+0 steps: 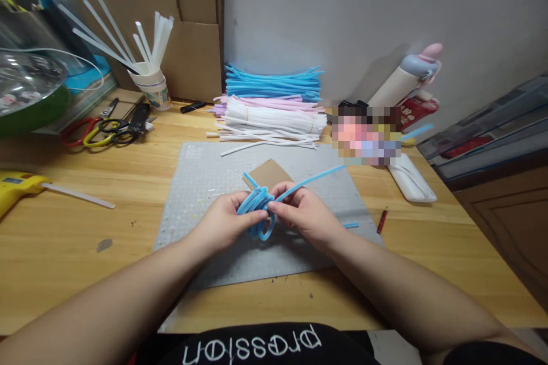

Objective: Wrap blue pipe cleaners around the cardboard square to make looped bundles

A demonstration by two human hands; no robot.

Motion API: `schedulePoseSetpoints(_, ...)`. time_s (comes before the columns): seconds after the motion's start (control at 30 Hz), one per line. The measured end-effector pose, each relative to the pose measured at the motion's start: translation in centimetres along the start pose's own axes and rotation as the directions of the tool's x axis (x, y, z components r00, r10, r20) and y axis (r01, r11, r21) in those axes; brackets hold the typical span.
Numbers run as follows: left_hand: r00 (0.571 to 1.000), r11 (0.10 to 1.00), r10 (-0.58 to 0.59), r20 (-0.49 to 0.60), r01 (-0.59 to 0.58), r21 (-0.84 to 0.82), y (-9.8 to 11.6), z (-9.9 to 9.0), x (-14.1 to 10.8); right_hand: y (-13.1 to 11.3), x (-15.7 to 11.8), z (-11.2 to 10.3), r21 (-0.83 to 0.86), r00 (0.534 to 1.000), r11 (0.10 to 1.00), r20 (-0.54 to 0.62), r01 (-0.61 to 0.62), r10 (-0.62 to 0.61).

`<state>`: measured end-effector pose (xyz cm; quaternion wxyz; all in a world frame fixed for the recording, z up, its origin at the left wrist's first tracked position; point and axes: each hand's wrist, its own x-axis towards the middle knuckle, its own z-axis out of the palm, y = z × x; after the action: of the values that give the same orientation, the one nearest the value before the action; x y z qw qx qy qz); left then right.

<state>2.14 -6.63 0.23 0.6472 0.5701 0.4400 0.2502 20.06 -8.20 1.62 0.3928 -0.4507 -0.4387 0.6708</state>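
Above the grey cutting mat [188, 234], my left hand [229, 214] grips a coiled bundle of blue pipe cleaners [257, 202], its thumb pressed on the near side. My right hand [299, 211] pinches at the right side of the coil, where a long blue strand [319, 175] runs up and to the right. A short blue end sticks up at the coil's upper left, and a loop hangs below the fingers. Behind the hands lies a brown cardboard piece [272, 171] on the mat. Another blue piece [351, 225] shows beside my right wrist.
Bundles of blue [274, 82] and white pipe cleaners [274, 117] lie behind the mat. At left are scissors [92, 134], a cup of white sticks [152, 88] and a yellow glue gun [21, 185]. A bottle [398, 80], white case [411, 177] and red-black pencil stub [382, 221] are right.
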Motion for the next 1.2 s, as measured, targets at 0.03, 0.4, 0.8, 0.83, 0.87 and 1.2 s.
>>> schedulePoseSetpoints(0.03, 0.999, 0.994, 0.03, -0.019, -0.027, 0.101, 0.1, 0.1, -0.1, 0.0, 0.0, 0.1, -0.009, 1.0, 1.0, 0.003, 0.0, 0.0)
schedulePoseSetpoints(0.4, 0.982, 0.971, 0.153, -0.11, -0.17, -0.169, 0.5, -0.7, 0.0, 0.0, -0.1, -0.3, -0.111, 1.0, 0.993, -0.01, 0.026, -0.027)
schedulePoseSetpoints(0.8, 0.986, 0.973, 0.146, -0.082, -0.158, -0.167, 0.6, -0.3, -0.3, 0.3, -0.2, -0.1, -0.107, 0.998, 0.993, 0.007, 0.058, -0.058)
schedulePoseSetpoints(0.83, 0.988, 0.978, 0.144, -0.06, -0.152, -0.146, 0.7, -0.3, -0.4, 0.3, -0.2, -0.1, -0.1, 0.998, 0.993, 0.002, 0.055, -0.056)
schedulePoseSetpoints(0.87, 0.99, 0.982, 0.138, -0.039, -0.142, -0.126, 0.7, -0.4, -0.4, 0.4, -0.2, -0.1, -0.094, 0.999, 0.994, -0.001, 0.054, -0.055)
schedulePoseSetpoints(1.2, 0.998, 0.998, 0.056, -0.022, -0.057, -0.036, 1.1, -0.3, -0.5, 0.5, -0.2, 0.1, -0.065, 0.999, 0.997, -0.003, 0.049, -0.049)
